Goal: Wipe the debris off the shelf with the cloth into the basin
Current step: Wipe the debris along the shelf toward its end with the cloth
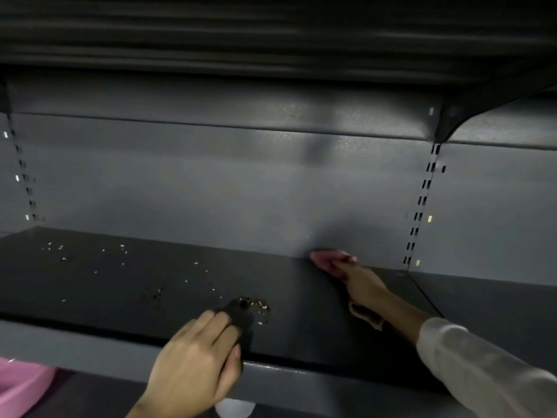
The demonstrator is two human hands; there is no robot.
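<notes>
The dark metal shelf runs across the view. Pale crumbs of debris lie scattered over its left half, and a small pile of debris sits near the front middle. My right hand presses a pink cloth onto the shelf where it meets the back wall, right of centre; a corner of the cloth hangs below my wrist. My left hand rests at the shelf's front edge and grips a dark object that touches the pile; its kind is unclear. The pink basin shows at the bottom left, below the shelf.
Another shelf overhangs the top of the view. Slotted uprights stand at left and right on the grey back panel. A neighbouring shelf bay adjoins on the right. Something white shows under the front lip.
</notes>
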